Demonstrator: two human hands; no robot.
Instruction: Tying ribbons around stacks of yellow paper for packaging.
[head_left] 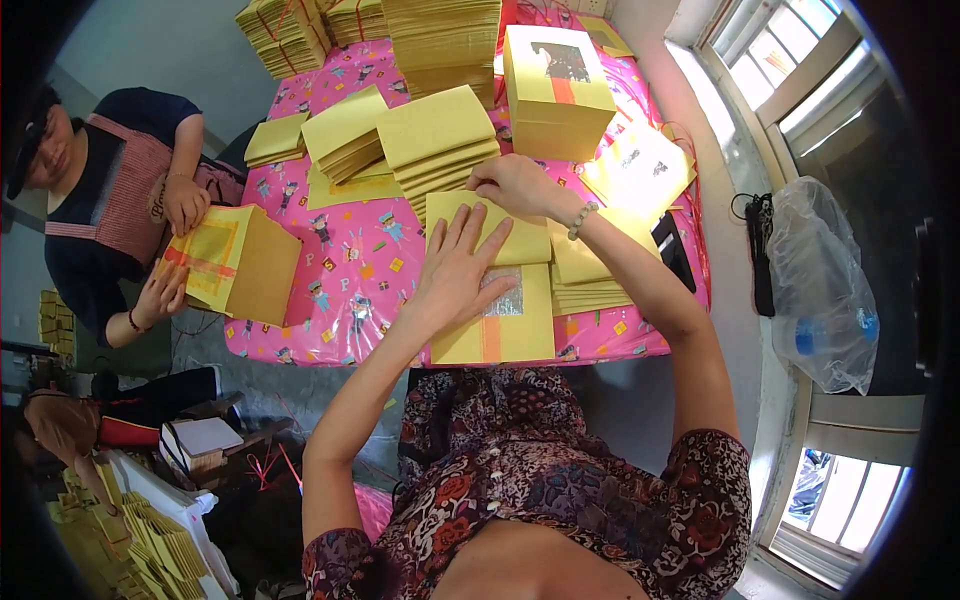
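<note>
A yellow paper sheet (455,345) with a silver square and an orange stripe lies at the table's near edge, its far part folded over. My left hand (455,260) is pressed flat on it, fingers spread. At the fold's far edge, my right hand (510,187) has its fingers bent together on the yellow paper; its fingertips are partly hidden. Just beyond is a fanned stack of folded yellow papers (435,125). Another yellow stack (590,292) sits under my right forearm, beside the sheet.
A pink patterned cloth (350,270) covers the table. Tall yellow stacks (445,45) and a yellow block (560,115) stand at the back. A co-worker at the left handles a yellow bundle (262,270). A plastic bag (822,290) hangs by the window at the right.
</note>
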